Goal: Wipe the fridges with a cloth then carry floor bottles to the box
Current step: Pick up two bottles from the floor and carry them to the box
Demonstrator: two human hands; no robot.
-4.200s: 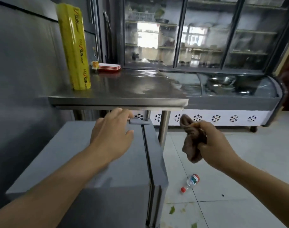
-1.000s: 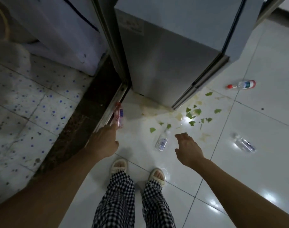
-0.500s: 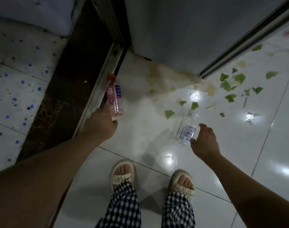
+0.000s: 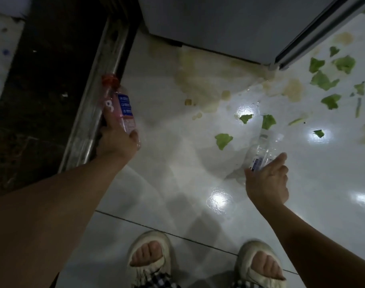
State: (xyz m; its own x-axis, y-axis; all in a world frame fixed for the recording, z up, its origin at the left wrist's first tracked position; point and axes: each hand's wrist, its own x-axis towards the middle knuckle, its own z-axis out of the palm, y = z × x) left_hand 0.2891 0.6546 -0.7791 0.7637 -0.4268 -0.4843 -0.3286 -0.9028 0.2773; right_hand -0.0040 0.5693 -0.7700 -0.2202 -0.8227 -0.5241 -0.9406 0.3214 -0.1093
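The left hand grips a pink bottle with a red cap and a blue label, fingers curled round its lower half; the cap end points away from the hand, along the metal door track just beside it. The right hand closes on a clear plastic bottle lying on the white tiled floor, thumb on one side of its base and fingers on the other. Beyond the right hand, torn green leaf scraps and yellowish stains spread over the tiles up to the corner of a grey fridge. Below both hands, two feet in pale sandals stand on the floor.
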